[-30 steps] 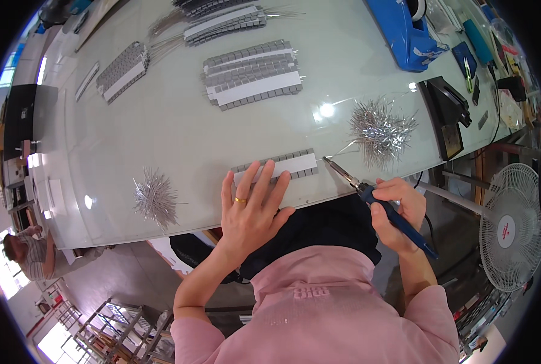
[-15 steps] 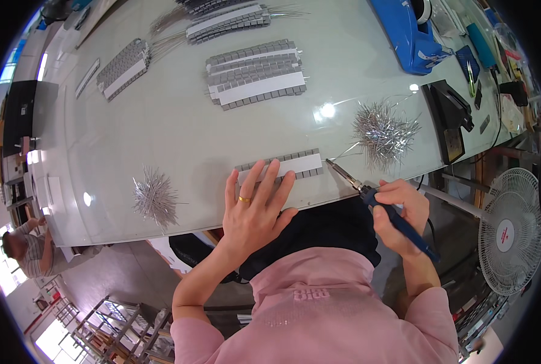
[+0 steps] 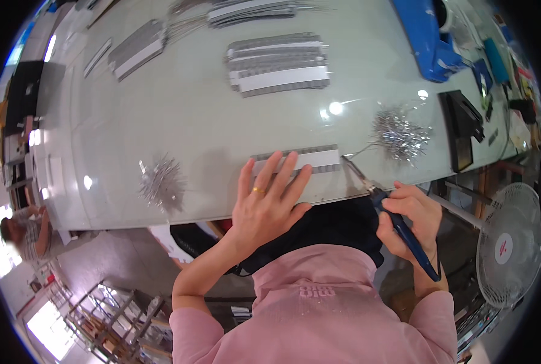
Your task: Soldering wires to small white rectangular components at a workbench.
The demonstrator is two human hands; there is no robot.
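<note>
My left hand point(image 3: 267, 203) lies with fingers spread over a narrow strip point(image 3: 318, 160) near the table's front edge. The strip has a white band along its middle and rows of small grey blocks along its sides; its left part is covered by my fingers. My right hand point(image 3: 415, 212) is closed around the dark blue handle of a soldering iron point(image 3: 408, 238). The metal tip points up and left, close to the strip's right end; whether it touches cannot be made out. Just beyond the tip lies a bristly heap of thin silvery wires point(image 3: 401, 134).
A second wire heap point(image 3: 162, 184) lies at left on the white table point(image 3: 210, 130). Farther back are stacked strips point(image 3: 279, 65) and a separate bundle point(image 3: 138, 50). A black iron stand point(image 3: 460, 133) and blue device point(image 3: 425, 42) are right. A fan point(image 3: 506, 246) stands beside the table; someone sits far left.
The whole view has shifted, so the tabletop things appear farther right. Both hands keep their places relative to the strip, with the iron's tip still by its right end.
</note>
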